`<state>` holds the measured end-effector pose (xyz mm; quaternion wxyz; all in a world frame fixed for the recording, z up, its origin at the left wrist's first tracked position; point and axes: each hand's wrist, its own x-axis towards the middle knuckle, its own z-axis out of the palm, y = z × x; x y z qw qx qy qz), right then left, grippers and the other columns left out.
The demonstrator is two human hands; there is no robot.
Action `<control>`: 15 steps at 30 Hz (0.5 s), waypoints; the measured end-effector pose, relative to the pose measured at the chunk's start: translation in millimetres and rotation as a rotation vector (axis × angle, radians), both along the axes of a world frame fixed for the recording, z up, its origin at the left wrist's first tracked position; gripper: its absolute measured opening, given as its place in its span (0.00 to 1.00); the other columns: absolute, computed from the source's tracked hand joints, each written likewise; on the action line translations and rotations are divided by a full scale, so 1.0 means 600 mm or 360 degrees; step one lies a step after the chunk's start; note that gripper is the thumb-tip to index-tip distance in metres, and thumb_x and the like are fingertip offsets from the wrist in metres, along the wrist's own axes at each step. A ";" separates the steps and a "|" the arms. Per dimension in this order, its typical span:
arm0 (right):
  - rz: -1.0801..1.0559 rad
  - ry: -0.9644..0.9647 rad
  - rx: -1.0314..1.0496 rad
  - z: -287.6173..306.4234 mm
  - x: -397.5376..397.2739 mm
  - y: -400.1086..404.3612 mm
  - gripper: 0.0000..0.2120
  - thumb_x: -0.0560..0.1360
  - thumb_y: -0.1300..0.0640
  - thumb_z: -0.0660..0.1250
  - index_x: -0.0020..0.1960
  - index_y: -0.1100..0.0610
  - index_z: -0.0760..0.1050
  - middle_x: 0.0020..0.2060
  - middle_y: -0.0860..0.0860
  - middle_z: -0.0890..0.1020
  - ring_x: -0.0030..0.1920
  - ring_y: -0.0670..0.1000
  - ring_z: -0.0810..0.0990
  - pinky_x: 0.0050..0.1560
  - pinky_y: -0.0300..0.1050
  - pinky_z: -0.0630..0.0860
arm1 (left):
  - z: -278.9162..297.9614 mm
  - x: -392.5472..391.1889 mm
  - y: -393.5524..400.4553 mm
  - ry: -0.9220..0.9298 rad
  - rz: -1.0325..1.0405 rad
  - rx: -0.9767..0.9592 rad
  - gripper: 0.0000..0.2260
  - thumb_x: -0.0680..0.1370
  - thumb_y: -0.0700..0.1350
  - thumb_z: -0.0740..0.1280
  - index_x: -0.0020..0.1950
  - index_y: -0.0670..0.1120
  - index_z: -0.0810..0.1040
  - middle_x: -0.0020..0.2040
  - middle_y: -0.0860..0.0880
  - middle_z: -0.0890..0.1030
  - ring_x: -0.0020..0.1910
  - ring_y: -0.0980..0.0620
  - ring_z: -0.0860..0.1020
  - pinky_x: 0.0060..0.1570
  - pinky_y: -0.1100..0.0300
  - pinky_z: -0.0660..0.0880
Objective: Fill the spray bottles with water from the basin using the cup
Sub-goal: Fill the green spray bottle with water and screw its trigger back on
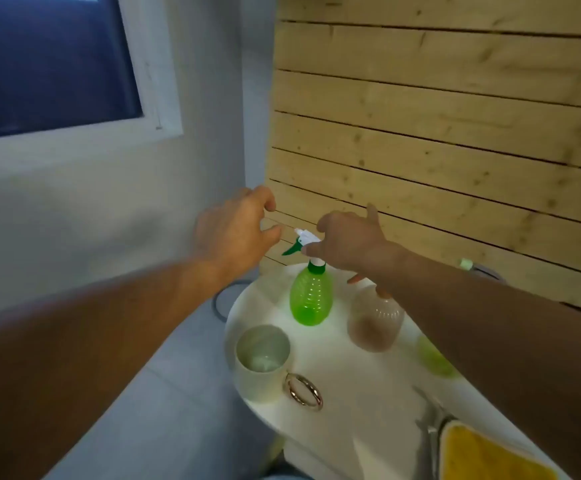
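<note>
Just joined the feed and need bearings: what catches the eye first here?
The bright green spray bottle stands at the back of the white counter, the right hand on its white trigger head. The left hand hovers open beside it. A pale cup sits at the counter's near left edge.

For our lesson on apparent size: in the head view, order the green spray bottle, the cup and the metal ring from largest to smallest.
1. green spray bottle
2. cup, though nearer the camera
3. metal ring

Green bottle point(311, 296) and clear bottle point(375, 318) crowd the wall point(438, 133).
</note>
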<state>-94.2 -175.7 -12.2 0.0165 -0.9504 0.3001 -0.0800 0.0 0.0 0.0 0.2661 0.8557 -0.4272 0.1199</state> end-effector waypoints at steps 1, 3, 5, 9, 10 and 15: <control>-0.0016 0.0039 0.0011 -0.003 0.001 0.002 0.19 0.74 0.37 0.68 0.53 0.52 0.79 0.43 0.48 0.82 0.53 0.54 0.80 0.77 0.64 0.42 | -0.006 0.001 0.004 -0.0001 -0.0005 -0.0008 0.15 0.79 0.57 0.70 0.62 0.54 0.76 0.59 0.54 0.79 0.56 0.48 0.80 0.52 0.54 0.72; -0.0021 0.0055 -0.0043 -0.010 0.008 0.002 0.16 0.74 0.39 0.70 0.47 0.52 0.77 0.39 0.47 0.79 0.51 0.54 0.80 0.77 0.65 0.44 | -0.016 0.005 0.009 -0.0023 0.0012 -0.0019 0.15 0.79 0.58 0.71 0.63 0.54 0.75 0.59 0.53 0.79 0.56 0.48 0.80 0.53 0.53 0.73; -0.0043 0.0052 -0.0075 -0.012 0.010 0.004 0.13 0.74 0.43 0.71 0.45 0.52 0.76 0.40 0.48 0.79 0.50 0.55 0.80 0.76 0.65 0.44 | -0.023 0.003 0.017 -0.0014 0.0012 -0.0018 0.16 0.79 0.58 0.71 0.63 0.54 0.75 0.58 0.53 0.79 0.57 0.47 0.80 0.56 0.51 0.75; -0.0024 0.0023 -0.0119 -0.001 0.002 0.016 0.10 0.76 0.47 0.71 0.48 0.53 0.79 0.40 0.48 0.80 0.50 0.54 0.80 0.75 0.65 0.48 | -0.028 -0.001 0.028 -0.0006 -0.0064 0.0015 0.19 0.79 0.60 0.71 0.65 0.54 0.73 0.59 0.52 0.79 0.57 0.46 0.79 0.57 0.49 0.75; -0.0020 -0.0004 -0.0143 0.005 -0.001 0.022 0.10 0.76 0.47 0.70 0.48 0.53 0.79 0.40 0.48 0.81 0.49 0.54 0.80 0.75 0.64 0.49 | -0.028 -0.004 0.031 0.0003 -0.0084 0.0017 0.19 0.79 0.61 0.70 0.66 0.54 0.73 0.59 0.52 0.79 0.57 0.46 0.79 0.56 0.50 0.75; -0.0008 -0.0240 -0.0120 0.064 -0.027 0.063 0.10 0.76 0.47 0.71 0.45 0.54 0.80 0.39 0.49 0.82 0.47 0.55 0.79 0.75 0.63 0.52 | -0.025 -0.025 0.052 0.0108 -0.0138 0.0031 0.24 0.77 0.64 0.71 0.68 0.56 0.71 0.61 0.54 0.78 0.58 0.48 0.79 0.57 0.50 0.75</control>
